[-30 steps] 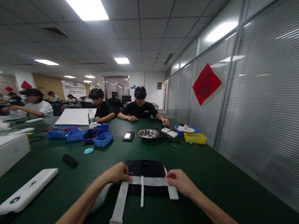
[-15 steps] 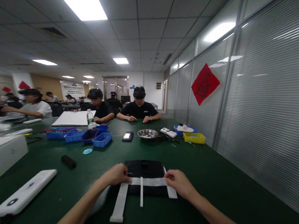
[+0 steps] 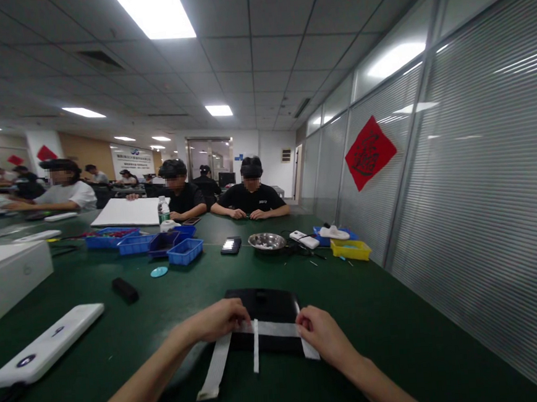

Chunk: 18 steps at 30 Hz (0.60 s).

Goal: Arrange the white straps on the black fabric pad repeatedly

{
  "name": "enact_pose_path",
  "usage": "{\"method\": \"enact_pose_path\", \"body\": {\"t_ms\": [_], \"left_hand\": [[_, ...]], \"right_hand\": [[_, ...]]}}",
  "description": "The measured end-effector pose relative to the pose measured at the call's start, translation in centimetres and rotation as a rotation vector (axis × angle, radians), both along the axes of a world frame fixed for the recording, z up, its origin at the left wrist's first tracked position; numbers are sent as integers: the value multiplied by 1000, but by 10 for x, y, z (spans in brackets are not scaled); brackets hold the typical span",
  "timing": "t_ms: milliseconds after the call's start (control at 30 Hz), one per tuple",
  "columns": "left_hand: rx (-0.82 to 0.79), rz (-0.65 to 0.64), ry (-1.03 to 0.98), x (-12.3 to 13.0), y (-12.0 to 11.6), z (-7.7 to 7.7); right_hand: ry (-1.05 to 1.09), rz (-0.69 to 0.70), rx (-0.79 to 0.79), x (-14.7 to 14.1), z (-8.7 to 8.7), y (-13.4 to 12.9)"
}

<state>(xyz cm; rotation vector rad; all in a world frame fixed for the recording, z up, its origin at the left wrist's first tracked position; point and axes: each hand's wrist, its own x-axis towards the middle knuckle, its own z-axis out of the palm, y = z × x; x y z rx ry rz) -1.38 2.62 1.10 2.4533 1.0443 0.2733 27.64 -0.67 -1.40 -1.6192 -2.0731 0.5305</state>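
A black, flat piece with a rounded top edge and a small block on it (image 3: 262, 303) lies on the table in front of me. Across its lower part runs a white band (image 3: 278, 329). A wide white strip (image 3: 216, 369) trails toward me at the left, a narrow one (image 3: 256, 357) in the middle, and a short one (image 3: 310, 349) at the right. My left hand (image 3: 222, 319) has its fingertips closed on the band's left part, near the narrow strip. At the band's right end, my right hand (image 3: 323, 333) pinches it, partly covering the short strip.
Left of me lie a white elongated device (image 3: 51, 342) and a black block (image 3: 125, 290), with a white box (image 3: 14, 280) behind. Blue trays (image 3: 186, 252), a metal bowl (image 3: 267, 242) and a yellow tray (image 3: 350, 249) stand farther off. Other people sit beyond the table.
My left hand has slid right along the white band, toward the narrow strip. My right hand stays at the band's right end. The view has shifted slightly.
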Motion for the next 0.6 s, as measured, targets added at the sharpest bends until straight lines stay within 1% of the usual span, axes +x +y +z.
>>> {"method": "enact_pose_path", "body": {"t_ms": [100,167,200,267,333,400,467,600], "left_hand": [[-22,-7,-10,0,-2,2],[-14,-10,-12,0,-1,1],[-9,-13,-14,1,0,0],[2,-20,-23,2,2,-3],[6,-23,-30,3,4,-6],[14,-22,-34,3,5,-7],[22,-20,-35,3,5,-8],[36,-14,-35,3,4,-8]], "right_hand": [[-44,1,26,-1,2,-1],[-76,12,85,-5,6,-5],[-91,38,130,-9,8,-7],[-115,136,207,-19,12,-13],[-131,267,229,-33,15,-17],[-155,364,226,-48,16,-18],[-189,409,224,-62,14,-16],[-265,415,236,-76,9,-14]]}}
